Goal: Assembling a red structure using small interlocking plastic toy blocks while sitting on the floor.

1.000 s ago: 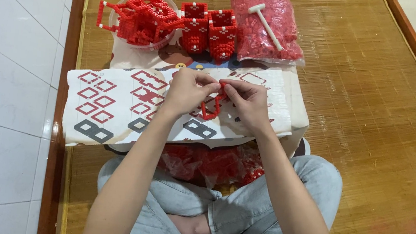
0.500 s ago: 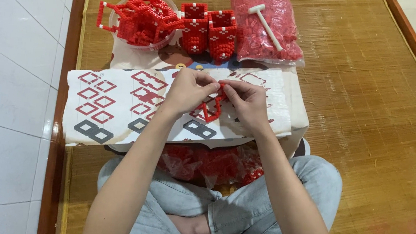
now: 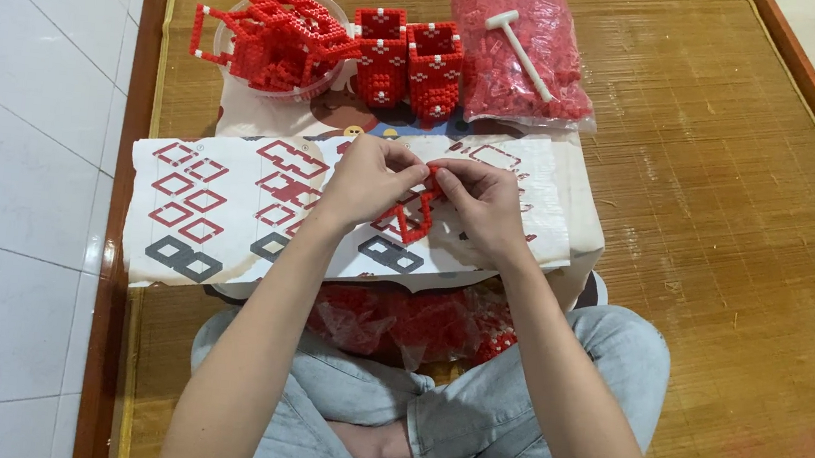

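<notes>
Both hands meet over the printed sheet [image 3: 232, 209], which lies across a low box in front of the crossed legs. The left hand [image 3: 368, 178] and right hand [image 3: 483, 204] each pinch one end of a small red frame [image 3: 416, 215] of linked plastic pieces, fingers closed tight on it, thumbs on top. The frame hangs just above the sheet's diagram, between the 2 hands. Judging from this, the join goes best with the pieces lined up square and pressed straight together, not twisted, while the far side is steadied. Both forearms reach forward from the lap, wrists bent slightly inward, elbows wide. Beyond lie a bag [image 3: 516, 52] of red pieces with a white mallet [image 3: 521, 38] on it, 2 red blocks [image 3: 407, 62] and a bowl [image 3: 272, 40].
</notes>
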